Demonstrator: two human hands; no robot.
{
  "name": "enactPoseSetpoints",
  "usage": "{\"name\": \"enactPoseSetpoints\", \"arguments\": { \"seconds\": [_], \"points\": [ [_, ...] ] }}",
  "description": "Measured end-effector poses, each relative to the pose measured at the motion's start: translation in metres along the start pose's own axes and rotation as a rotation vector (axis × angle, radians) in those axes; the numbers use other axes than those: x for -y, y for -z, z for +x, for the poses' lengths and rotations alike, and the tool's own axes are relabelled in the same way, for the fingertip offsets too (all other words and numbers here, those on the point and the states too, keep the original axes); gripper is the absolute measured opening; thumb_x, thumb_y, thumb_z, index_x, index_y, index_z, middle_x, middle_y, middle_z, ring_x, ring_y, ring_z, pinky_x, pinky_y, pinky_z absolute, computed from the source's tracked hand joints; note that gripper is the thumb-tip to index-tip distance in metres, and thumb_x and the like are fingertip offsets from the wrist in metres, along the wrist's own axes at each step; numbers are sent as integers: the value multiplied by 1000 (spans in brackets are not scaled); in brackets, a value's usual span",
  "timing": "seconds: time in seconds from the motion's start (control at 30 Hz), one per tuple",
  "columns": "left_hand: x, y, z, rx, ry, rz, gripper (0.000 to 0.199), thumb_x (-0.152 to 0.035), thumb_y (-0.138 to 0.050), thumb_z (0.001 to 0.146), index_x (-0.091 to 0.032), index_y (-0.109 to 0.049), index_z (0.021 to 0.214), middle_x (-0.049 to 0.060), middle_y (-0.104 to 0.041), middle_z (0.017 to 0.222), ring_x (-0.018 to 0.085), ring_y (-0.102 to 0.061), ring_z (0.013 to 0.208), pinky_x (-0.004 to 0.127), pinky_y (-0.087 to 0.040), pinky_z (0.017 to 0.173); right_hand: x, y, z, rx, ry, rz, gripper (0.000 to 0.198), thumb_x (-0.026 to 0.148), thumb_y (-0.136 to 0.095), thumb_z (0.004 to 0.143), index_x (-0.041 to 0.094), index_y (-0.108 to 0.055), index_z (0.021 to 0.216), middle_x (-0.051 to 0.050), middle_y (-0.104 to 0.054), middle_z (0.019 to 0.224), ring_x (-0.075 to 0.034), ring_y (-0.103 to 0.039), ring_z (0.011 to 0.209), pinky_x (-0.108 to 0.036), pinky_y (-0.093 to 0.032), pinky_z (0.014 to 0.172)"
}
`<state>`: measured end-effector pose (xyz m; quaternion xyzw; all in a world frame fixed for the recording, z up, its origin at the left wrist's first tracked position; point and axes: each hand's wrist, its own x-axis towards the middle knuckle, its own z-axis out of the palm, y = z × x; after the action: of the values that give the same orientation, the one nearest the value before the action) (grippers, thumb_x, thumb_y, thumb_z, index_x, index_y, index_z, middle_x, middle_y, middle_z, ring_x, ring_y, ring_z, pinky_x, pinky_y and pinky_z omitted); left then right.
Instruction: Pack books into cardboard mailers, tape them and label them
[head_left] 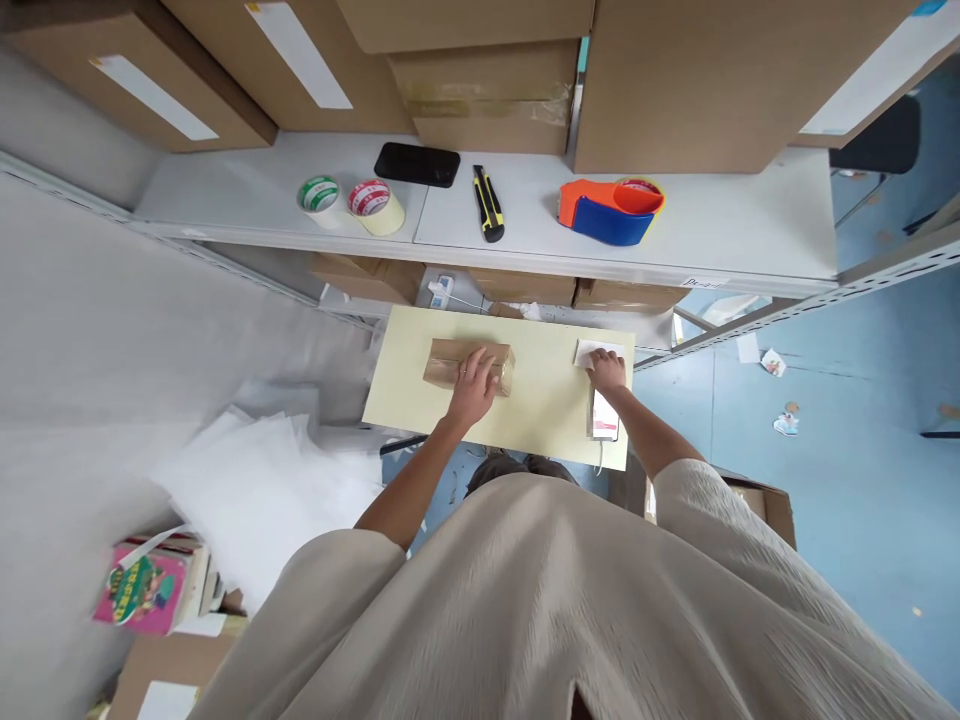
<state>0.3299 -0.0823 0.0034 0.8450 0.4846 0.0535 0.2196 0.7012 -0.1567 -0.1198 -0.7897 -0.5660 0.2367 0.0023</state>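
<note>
A small brown cardboard box [444,362] lies on a pale yellow table [547,400], with clear tape shining at its right end. My left hand [472,388] rests on top of that box, its fingers apart and slightly bent. Toward the table's right edge, my right hand [606,370] has its fingers closed at the edge of a white paper label stack [589,352]; the fingertips are partly hidden. Just below this hand lies a phone [604,418] with a lit white screen and a cable running off the table's front edge.
Above the table, a grey shelf [517,225] carries tape rolls [376,207], a black phone [417,165], a yellow-black utility knife [488,204] and an orange-blue tape dispenser [611,212]. Large cartons [675,90] stand behind them. White foam sheets [262,480] and books [146,590] are at left.
</note>
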Motion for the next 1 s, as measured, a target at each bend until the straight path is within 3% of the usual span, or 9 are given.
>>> {"name": "enactPoseSetpoints", "arguments": {
  "seconds": [0.17,0.27,0.53,0.63,0.8,1.0],
  "points": [
    [-21,-5,5,43,-79,-12,52,-33,-47,113,-28,-63,163,12,-44,184,36,-41,169,55,-28,141,-5,12,1,46,43,69,43,20,-58,104,21,-82,139,-20,-72,155,-41,-64,134,-54,-51,115],
    [-27,-2,10,64,-98,6,52,-31,-47,113,-27,-66,160,12,-45,183,36,-41,168,56,-28,141,-9,17,3,66,-12,117,37,22,-57,107,24,-87,129,-18,-78,142,-38,-71,125,-48,-55,109],
    [-45,-2,20,103,-179,14,48,-28,-47,113,-25,-68,156,11,-46,183,33,-38,170,54,-29,140,-14,19,3,-90,-173,294,22,26,-61,104,20,-81,111,-18,-82,127,-33,-76,113,-43,-58,99],
    [-54,-13,25,156,-215,1,47,-27,-48,113,-26,-68,155,11,-48,181,33,-38,170,54,-32,139,-18,22,-1,-107,-212,410,17,36,-67,101,23,-78,101,-15,-84,120,-32,-76,111,-41,-59,97],
    [-71,-41,40,247,-287,-35,47,-25,-48,113,-26,-69,155,11,-50,179,32,-41,168,52,-33,139,-28,28,-11,-200,-247,614,33,54,-60,105,26,-71,93,-15,-84,107,-32,-76,106,-41,-60,94],
    [-101,-94,72,414,-346,-45,51,-23,-50,109,-22,-65,158,15,-50,178,32,-44,167,51,-37,137,-57,33,-24,-344,-424,730,30,49,-62,94,24,-65,110,-14,-81,107,-30,-75,100,-40,-61,90]
  ]
}}
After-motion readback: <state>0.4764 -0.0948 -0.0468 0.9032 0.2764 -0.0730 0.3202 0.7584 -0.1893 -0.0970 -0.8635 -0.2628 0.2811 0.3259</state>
